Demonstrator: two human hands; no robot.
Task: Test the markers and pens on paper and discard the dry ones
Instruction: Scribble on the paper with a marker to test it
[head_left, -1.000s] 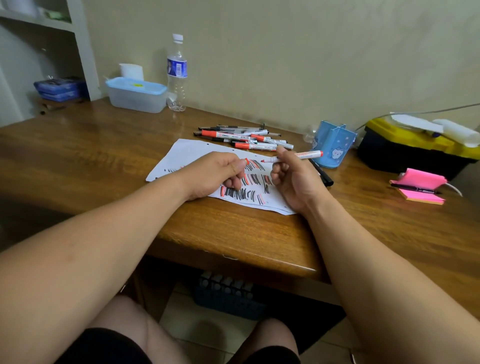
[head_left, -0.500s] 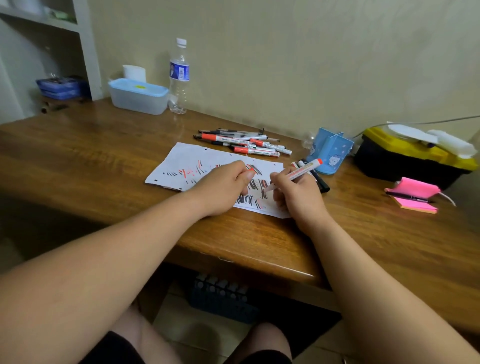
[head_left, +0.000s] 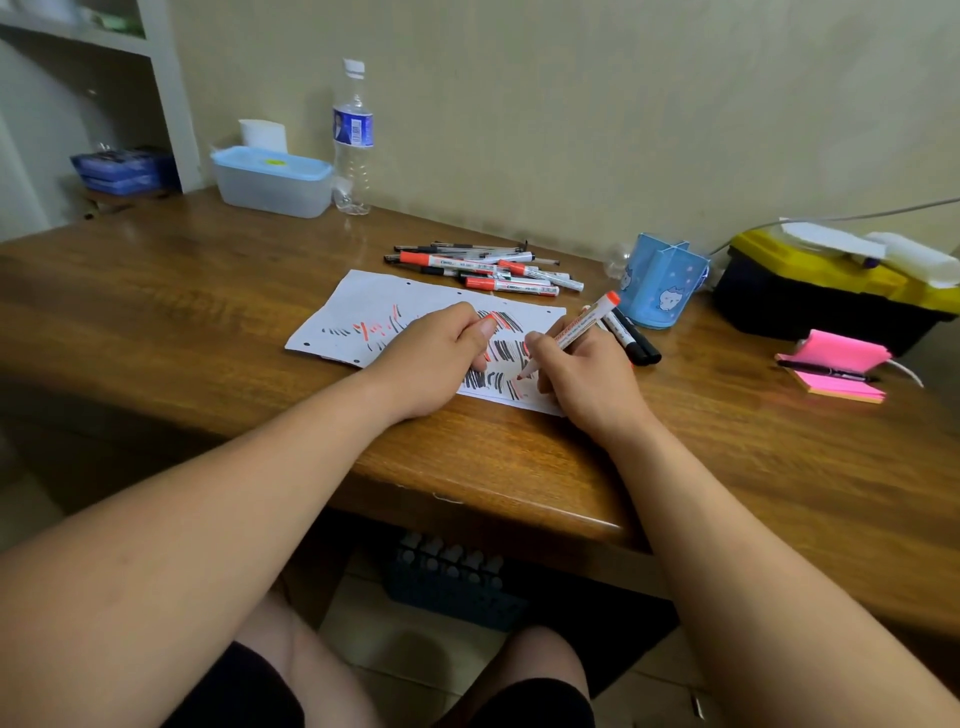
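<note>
A white paper (head_left: 374, 301) covered in black and red strokes lies on the wooden desk (head_left: 519, 467). My right hand (head_left: 587, 379) grips a red-ended marker (head_left: 582, 325) like a pen, its tip touching the paper's near right part. My left hand (head_left: 436, 358) rests on the paper just left of it, fingers curled around a small red cap that barely shows. Several red and black markers and pens (head_left: 493, 270) lie in a pile behind the paper. Two black markers (head_left: 636, 343) lie to the right of my right hand.
A blue pen holder (head_left: 660, 280) stands right of the pile. Farther right are a black and yellow box (head_left: 831, 291) and pink sticky notes (head_left: 836, 364) with a pen on them. A water bottle (head_left: 353, 140) and a lidded plastic tub (head_left: 272, 182) stand at the back left. A blue crate (head_left: 452, 582) sits under the desk.
My right hand turned the marker from level to tip-down and lowered it onto the paper. My left hand stayed on the paper.
</note>
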